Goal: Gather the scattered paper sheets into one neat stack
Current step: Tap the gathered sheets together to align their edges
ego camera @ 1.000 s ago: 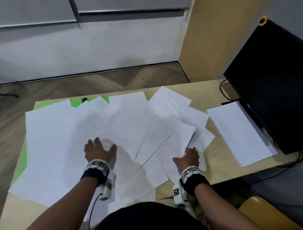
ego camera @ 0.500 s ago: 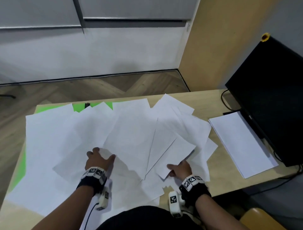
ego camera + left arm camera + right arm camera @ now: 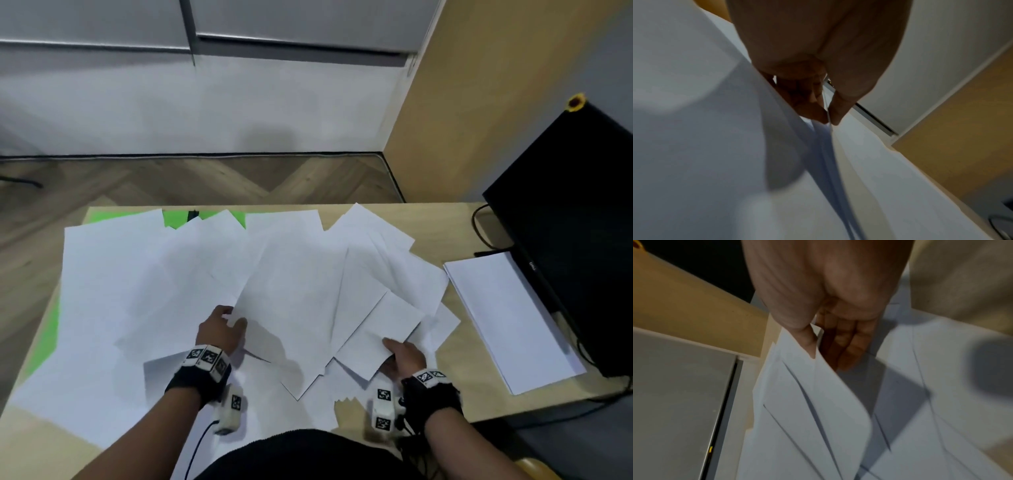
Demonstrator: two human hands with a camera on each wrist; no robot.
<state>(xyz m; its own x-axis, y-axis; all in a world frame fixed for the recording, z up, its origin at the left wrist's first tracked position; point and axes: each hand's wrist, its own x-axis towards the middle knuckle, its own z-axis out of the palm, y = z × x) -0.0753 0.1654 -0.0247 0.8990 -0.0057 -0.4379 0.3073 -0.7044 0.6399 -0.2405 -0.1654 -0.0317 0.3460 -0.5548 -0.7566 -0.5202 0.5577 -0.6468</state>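
Several white paper sheets [image 3: 291, 291] lie overlapping across the wooden table [image 3: 455, 383]. My left hand [image 3: 229, 318] is near the front middle; in the left wrist view its thumb and fingertips [image 3: 813, 112] pinch the edge of a few sheets [image 3: 715, 129]. Further right, my right hand [image 3: 394, 349] holds the near corner of a small bunch of sheets [image 3: 387, 325]. In the right wrist view the thumb [image 3: 807, 340] lies on top of these sheets [image 3: 807, 402] and the fingers curl underneath them.
A separate squared stack of paper [image 3: 507, 318] lies at the table's right side beside a black monitor [image 3: 575, 222] with cables [image 3: 479, 226]. A green mat [image 3: 44, 335] shows under the sheets at the left and far edges. Floor lies beyond the table.
The left hand went from lying flat on the sheets to pinching their edge. The right hand slid left and took hold of sheets, which have drawn in toward the middle.
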